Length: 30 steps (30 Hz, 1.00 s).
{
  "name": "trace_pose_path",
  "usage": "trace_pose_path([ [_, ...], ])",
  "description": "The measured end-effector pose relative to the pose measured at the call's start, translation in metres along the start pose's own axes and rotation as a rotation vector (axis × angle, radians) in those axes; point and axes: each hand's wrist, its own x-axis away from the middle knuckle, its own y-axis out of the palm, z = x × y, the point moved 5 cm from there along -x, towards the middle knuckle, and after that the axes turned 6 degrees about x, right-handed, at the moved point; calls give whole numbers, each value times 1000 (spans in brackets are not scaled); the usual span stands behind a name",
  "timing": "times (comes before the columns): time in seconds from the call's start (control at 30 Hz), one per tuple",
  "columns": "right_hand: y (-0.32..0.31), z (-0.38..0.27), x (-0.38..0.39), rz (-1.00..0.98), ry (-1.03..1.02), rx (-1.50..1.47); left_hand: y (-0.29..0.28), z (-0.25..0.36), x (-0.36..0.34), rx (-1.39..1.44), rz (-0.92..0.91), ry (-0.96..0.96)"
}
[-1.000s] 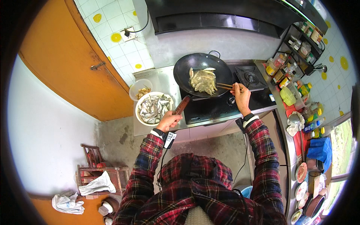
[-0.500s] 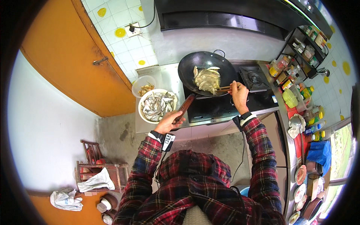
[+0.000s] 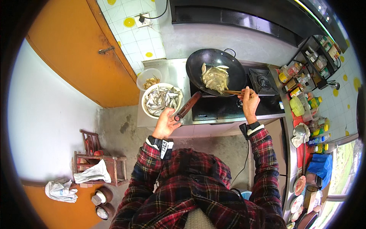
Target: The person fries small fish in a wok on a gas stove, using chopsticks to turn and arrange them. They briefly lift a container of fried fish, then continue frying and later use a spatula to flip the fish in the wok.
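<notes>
A black wok with a brown wooden handle sits tilted on the stove, small fish clumped together in it. My right hand is closed round a pair of wooden chopsticks, whose tips reach the fish at the wok's near side. Just left of the handle's end is my left hand, fingers apart and holding nothing; whether a fingertip touches the handle I cannot tell. Beside that hand stands a white basket full of raw silvery fish.
A clear plastic bowl with brownish bits stands behind the basket. Right of the wok is a second burner. Bottles and jars crowd the right counter, with a ladle nearer me. A wooden chair is at lower left.
My left hand has let go of the wok handle and moved slightly down and left, its fingers spreading. My right hand still grips the chopsticks at the wok's edge. The view has shifted a little.
</notes>
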Motion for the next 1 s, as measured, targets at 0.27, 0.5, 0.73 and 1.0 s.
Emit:
trace_pose_path([
  [0.27, 12, 8, -5, -3, 86, -102, 2, -17, -18, 148, -29, -78],
  [0.5, -11, 3, -19, 7, 60, -127, 6, 4, -3, -217, 119, 224],
  [0.73, -6, 26, -41, -38, -9, -47, 17, -13, 8, -282, 226, 297],
  [1.0, 11, 53, -58, -162, -19, 18, 1, -36, 11, 191, 213, 148],
])
